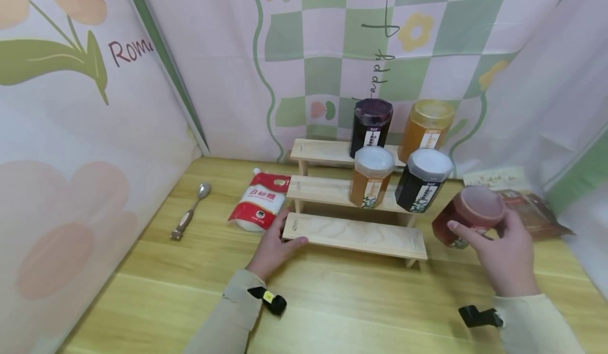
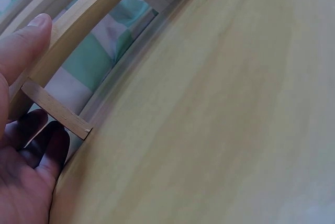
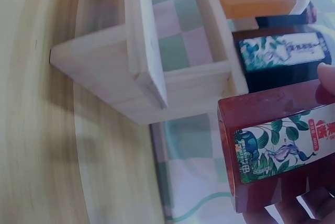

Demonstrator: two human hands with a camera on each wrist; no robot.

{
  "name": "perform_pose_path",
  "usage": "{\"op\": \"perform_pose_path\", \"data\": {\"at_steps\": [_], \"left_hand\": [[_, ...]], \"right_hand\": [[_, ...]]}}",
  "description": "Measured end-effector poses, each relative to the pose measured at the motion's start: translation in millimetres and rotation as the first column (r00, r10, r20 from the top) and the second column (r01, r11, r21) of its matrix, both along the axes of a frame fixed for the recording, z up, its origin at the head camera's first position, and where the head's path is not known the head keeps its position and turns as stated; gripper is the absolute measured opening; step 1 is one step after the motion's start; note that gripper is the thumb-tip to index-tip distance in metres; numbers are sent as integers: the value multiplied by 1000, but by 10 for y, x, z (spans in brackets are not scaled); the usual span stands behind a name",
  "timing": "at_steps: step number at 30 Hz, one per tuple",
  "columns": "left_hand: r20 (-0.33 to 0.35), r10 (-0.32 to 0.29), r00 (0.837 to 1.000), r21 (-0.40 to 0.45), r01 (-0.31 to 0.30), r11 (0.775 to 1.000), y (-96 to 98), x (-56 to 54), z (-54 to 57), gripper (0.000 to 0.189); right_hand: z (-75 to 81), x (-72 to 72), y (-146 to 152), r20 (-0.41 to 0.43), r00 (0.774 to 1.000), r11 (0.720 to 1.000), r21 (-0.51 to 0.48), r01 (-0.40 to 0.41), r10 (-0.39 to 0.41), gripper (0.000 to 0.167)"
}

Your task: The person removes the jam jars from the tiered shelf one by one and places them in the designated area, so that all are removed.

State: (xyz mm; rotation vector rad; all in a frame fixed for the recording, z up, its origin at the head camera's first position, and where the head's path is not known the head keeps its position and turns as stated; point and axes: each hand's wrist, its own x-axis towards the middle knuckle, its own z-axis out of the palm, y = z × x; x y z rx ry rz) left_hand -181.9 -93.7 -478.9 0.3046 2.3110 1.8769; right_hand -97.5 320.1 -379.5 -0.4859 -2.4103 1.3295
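Observation:
My right hand (image 1: 508, 254) grips a jar of dark red contents (image 1: 463, 219), tilted and held off the right end of a three-step wooden rack (image 1: 351, 232). In the right wrist view this jar (image 3: 277, 145) shows a label with green leaves and a bird. My left hand (image 1: 275, 248) holds the left end of the rack's lowest step, thumb (image 2: 29, 46) over the front edge and fingers bent under it. On the middle step stand an amber jar (image 1: 368, 180) and a dark jar (image 1: 420, 185), both white-topped. A dark purple jar (image 1: 370, 127) and a golden jar (image 1: 425, 132) occupy the top step.
A red and white bag (image 1: 261, 201) lies left of the rack, touching its side. Farther left is a spoon (image 1: 190, 211) with a decorated handle. Behind my right hand lies a brown packet (image 1: 537, 214). Printed curtains hang behind and beside the wooden table (image 1: 332, 301).

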Motion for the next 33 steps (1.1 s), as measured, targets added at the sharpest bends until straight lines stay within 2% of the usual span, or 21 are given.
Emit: {"op": "perform_pose_path", "data": {"at_steps": [10,18,33], "left_hand": [[-2,0,1000,-10,-1,1000,-2,10,22,97],[16,19,1000,-21,-19,1000,2,16,35,94],[12,8,1000,-1,-8,1000,16,42,70,94]], "right_hand": [[50,159,-99,-20,1000,999,33,2,-1,87],[71,252,-206,-58,998,999,24,-24,26,83],[-55,227,-441,-99,991,996,11,-92,92,79]]}}
